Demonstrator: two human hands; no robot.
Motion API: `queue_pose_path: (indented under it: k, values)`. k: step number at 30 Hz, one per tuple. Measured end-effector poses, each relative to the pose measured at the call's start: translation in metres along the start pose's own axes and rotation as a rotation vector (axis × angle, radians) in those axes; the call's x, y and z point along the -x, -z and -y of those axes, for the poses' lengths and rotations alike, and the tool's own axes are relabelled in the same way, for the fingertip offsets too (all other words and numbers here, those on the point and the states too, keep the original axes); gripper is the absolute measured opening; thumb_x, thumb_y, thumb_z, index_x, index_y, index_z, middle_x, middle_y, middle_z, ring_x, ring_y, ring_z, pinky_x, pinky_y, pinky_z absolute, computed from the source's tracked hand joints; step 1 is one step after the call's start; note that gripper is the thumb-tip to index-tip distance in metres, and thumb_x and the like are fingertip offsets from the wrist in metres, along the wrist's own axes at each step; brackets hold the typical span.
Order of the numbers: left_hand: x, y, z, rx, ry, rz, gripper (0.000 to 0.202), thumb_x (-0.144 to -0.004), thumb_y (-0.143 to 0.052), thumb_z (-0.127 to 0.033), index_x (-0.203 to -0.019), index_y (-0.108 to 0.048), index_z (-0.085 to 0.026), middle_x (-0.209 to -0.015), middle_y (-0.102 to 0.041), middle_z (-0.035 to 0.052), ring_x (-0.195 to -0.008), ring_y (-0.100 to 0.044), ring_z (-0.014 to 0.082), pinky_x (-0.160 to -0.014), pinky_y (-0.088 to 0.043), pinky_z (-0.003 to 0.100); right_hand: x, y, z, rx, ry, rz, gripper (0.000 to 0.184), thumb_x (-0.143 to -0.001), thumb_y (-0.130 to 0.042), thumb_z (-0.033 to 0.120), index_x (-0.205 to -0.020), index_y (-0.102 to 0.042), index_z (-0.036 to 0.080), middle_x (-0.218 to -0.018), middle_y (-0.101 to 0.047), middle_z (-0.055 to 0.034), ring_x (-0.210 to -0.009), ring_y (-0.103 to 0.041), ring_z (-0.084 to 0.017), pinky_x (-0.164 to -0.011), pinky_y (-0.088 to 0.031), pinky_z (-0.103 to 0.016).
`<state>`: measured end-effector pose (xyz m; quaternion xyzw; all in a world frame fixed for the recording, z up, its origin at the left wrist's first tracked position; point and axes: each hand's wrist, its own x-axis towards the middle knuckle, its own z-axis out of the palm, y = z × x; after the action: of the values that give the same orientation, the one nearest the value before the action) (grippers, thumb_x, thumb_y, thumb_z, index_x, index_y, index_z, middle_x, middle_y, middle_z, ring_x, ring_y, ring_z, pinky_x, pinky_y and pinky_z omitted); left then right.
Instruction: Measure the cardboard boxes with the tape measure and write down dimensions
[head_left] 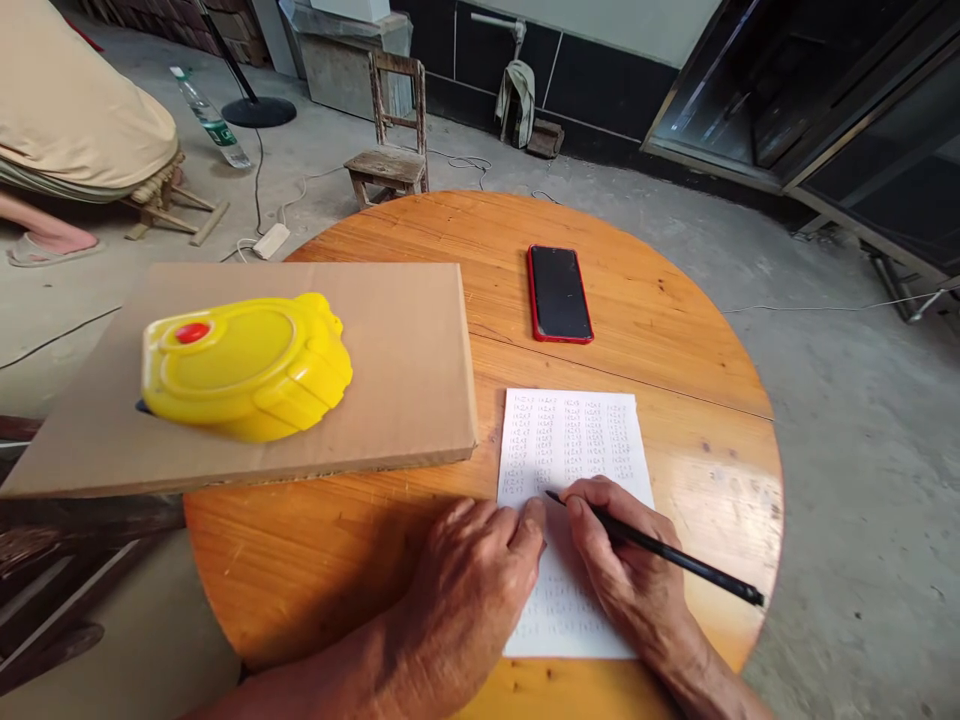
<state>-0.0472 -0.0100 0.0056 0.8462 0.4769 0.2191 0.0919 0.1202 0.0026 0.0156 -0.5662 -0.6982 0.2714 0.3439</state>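
Observation:
My right hand (634,565) grips a black pen (675,556), its tip touching a white sheet of paper (559,560) on the round wooden table. Rows of small handwritten characters fill the upper part of the sheet in several columns, and fainter rows show near its bottom. My left hand (480,580) rests on the sheet's left edge with curled fingers, the thumb close to the pen tip. Its fingertips are partly hidden beneath it. Beyond the sheet lies a phone (561,293) in a red case, screen dark.
A cardboard box (405,400) overhangs the table's (675,320) left side, bearing a yellow plastic object (247,365) with a red button. Behind are a small wooden chair (386,165), a plastic bottle (214,125) and a power strip (271,241). Another person's foot (56,240) shows at left.

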Motion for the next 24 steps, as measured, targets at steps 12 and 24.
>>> queue_pose_path:
  k: [12, 24]
  values:
    - [-0.0003, -0.002, 0.0015, 0.014, -0.012, -0.009, 0.026, -0.086, -0.059, -0.011, -0.112, -0.061, -0.012, -0.068, -0.061, -0.0025, -0.059, -0.061, 0.0199, -0.055, -0.049, 0.038, -0.0005, -0.001, -0.0028, -0.003, -0.036, -0.032, 0.017, -0.093, -0.053, 0.023, -0.081, -0.064, 0.02, -0.067, -0.063, 0.0014, -0.056, -0.055, -0.011, -0.053, -0.045, -0.021]
    - [0.0013, -0.0025, 0.0014, 0.006, 0.001, 0.017, 0.024, -0.085, -0.058, -0.008, -0.109, -0.061, -0.014, -0.069, -0.059, -0.0032, -0.061, -0.059, 0.0197, -0.058, -0.047, 0.038, -0.0022, -0.0022, -0.0022, -0.01, -0.029, -0.014, 0.017, -0.093, -0.053, 0.022, -0.081, -0.063, 0.019, -0.07, -0.065, 0.0006, -0.06, -0.058, -0.012, -0.055, -0.045, -0.02]
